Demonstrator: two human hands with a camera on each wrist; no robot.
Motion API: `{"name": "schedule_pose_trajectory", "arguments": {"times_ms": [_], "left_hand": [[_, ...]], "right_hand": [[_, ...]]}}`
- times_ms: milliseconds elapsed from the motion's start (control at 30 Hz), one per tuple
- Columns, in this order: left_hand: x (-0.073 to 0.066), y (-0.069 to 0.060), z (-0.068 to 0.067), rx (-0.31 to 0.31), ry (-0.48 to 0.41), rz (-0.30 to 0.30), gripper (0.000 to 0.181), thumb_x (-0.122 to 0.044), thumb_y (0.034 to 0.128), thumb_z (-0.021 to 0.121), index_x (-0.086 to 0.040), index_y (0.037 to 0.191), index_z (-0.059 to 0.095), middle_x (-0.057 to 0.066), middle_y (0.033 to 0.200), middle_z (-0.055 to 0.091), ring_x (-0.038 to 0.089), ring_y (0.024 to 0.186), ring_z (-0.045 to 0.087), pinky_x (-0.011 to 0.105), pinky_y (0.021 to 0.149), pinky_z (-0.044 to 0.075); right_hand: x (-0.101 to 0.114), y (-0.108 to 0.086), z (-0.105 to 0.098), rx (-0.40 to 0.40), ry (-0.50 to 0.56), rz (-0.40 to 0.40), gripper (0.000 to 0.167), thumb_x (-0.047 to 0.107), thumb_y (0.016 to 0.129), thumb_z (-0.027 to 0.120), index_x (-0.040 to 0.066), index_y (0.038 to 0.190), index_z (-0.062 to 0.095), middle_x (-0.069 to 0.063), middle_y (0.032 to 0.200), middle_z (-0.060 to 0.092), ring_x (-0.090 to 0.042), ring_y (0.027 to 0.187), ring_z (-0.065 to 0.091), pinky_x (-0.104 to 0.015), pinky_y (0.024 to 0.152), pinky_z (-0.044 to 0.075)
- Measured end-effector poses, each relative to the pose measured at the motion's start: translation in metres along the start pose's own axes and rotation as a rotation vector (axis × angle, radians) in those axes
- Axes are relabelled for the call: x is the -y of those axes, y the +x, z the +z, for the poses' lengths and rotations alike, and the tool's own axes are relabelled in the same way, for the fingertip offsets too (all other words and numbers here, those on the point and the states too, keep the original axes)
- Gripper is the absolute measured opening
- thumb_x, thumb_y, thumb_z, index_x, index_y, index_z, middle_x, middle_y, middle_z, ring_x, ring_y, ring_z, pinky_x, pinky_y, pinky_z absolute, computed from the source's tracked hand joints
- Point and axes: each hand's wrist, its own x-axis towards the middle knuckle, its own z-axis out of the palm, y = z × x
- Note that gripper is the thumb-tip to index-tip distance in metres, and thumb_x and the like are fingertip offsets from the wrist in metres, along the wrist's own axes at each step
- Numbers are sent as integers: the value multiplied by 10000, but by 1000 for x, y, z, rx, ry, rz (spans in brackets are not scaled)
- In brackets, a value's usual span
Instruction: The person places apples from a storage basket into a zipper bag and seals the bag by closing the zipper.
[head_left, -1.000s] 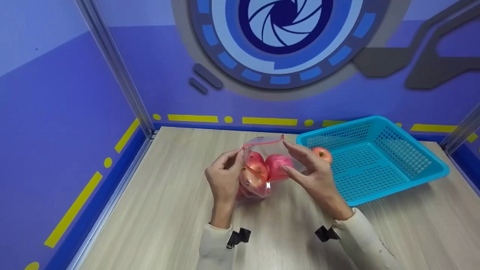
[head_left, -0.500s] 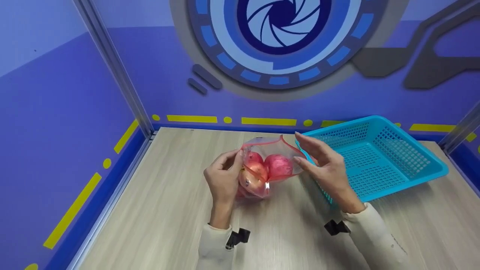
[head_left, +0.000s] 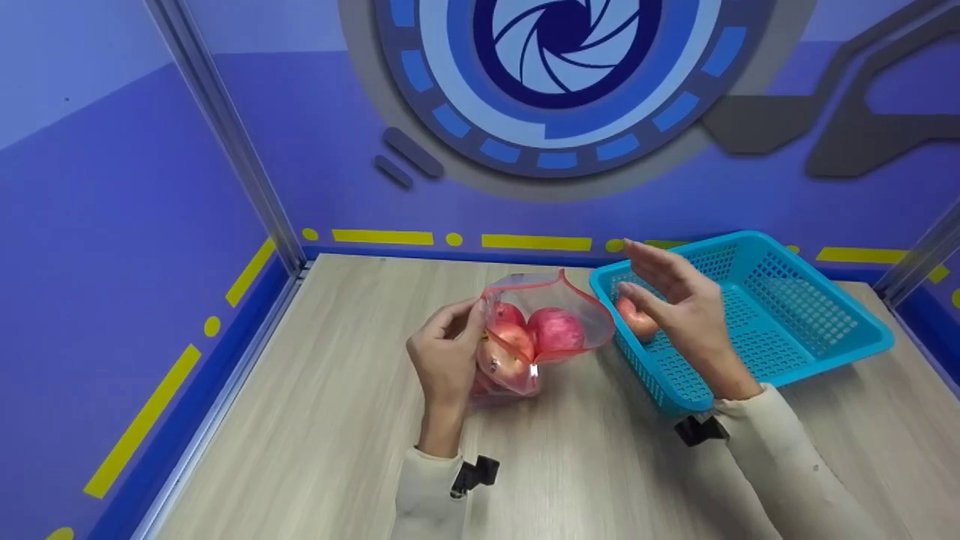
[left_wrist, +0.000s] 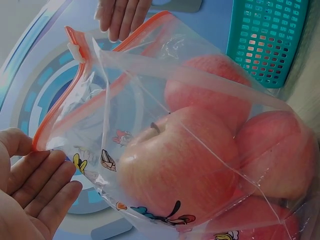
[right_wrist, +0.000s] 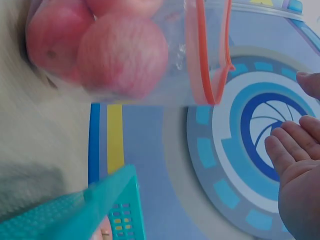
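Head view, starting at the left: the left hand (head_left: 448, 349) has its grip clamped on one edge of the clear zip bag (head_left: 531, 381), thumb against fingers on thin film. That pinch looks like the weak point; should the film slide, the gaping mouth could fold inward. Several apples (left_wrist: 177, 160) lie inside the bag, just above the worktop (head_left: 337, 412) or resting on it (I cannot tell which). If the bag were tipped to the right, their weight could shift and send one rolling out. Nothing supports the mouth's right side, so an apple pushed in there might snag the orange zip or the white slider (left_wrist: 76, 52) and drag the whole rim down.

Further right, the right hand (head_left: 686, 300) hovers over the basket (head_left: 780, 330), its grip apart and holding nothing, fingers fairly straight. Beneath it a lone apple (head_left: 636, 321) sits at the basket's left end. Being round and smooth, it could roll away from a one-sided touch, and the nearby basket rim could knock knuckles or fruit on a low lift.
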Motion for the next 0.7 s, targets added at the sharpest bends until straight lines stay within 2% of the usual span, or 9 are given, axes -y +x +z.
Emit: {"name": "schedule_pose_trajectory", "arguments": {"times_ms": [200, 433, 633, 700], "left_hand": [[1, -1, 0, 2, -4, 4, 111, -114, 941, 829, -32, 1016, 837, 14, 963, 804, 181, 857, 763, 334, 782, 641], [1, 0, -1, 0, -2, 11, 108, -104, 939, 829, -29, 1016, 836, 20, 961, 804, 188, 855, 765, 334, 786, 642], [1, 1, 0, -4, -4, 13, 101, -106, 939, 829, -31, 1007, 838, 20, 958, 803, 191, 864, 766, 338, 800, 641], [0, 0, 0, -1, -2, 9, 99, -105, 941, 827, -31, 1007, 838, 18, 958, 803, 190, 865, 765, 338, 799, 641]], "right_hand": [[-6, 8, -12, -26, -13, 36, 515, -34, 962, 756, 24, 1455, 618, -89, 1462, 641, -207, 1361, 596, -280, 1098, 478], [-17, 21, -27, -79, 6, 46, 467, -22, 973, 748, 6, 1425, 637, -143, 1435, 653, -205, 1324, 626, -274, 1071, 500], [-32, 29, -40, -81, 102, 10, 467, -63, 959, 743, -62, 1410, 620, -221, 1429, 638, -231, 1312, 636, -292, 1073, 506], [-39, 29, -44, -73, 100, 17, 475, -54, 962, 745, -59, 1419, 613, -210, 1436, 636, -237, 1317, 631, -278, 1063, 510]]}}
